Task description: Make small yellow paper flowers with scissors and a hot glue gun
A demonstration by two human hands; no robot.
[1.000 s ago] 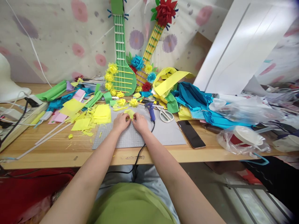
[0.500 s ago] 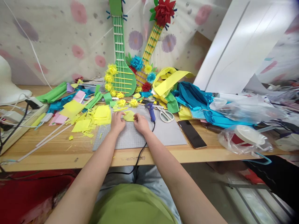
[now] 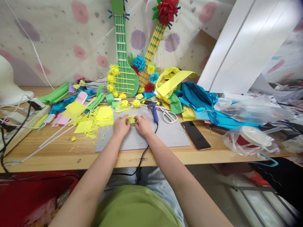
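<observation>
Both my hands rest on a grey cutting mat (image 3: 170, 134) at the middle of the wooden table. My left hand (image 3: 120, 126) and my right hand (image 3: 142, 125) pinch a small piece of yellow paper (image 3: 131, 119) between their fingertips, fingers closed on it. A stack of yellow paper squares (image 3: 104, 113) lies just left of my left hand. A blue glue gun (image 3: 153, 112) lies just right of my right hand, its black cord running off the table edge.
White-handled scissors (image 3: 168, 116) and a black phone (image 3: 195, 135) lie to the right. Green (image 3: 123, 63) and yellow (image 3: 151, 53) paper guitars with paper flowers lean on the wall. Blue and yellow paper heaps, plastic bags and a power strip (image 3: 19, 121) crowd the sides.
The hands spread apart with the yellow paper flatter half a second ago, then drew together again and pinched it into a smaller folded shape.
</observation>
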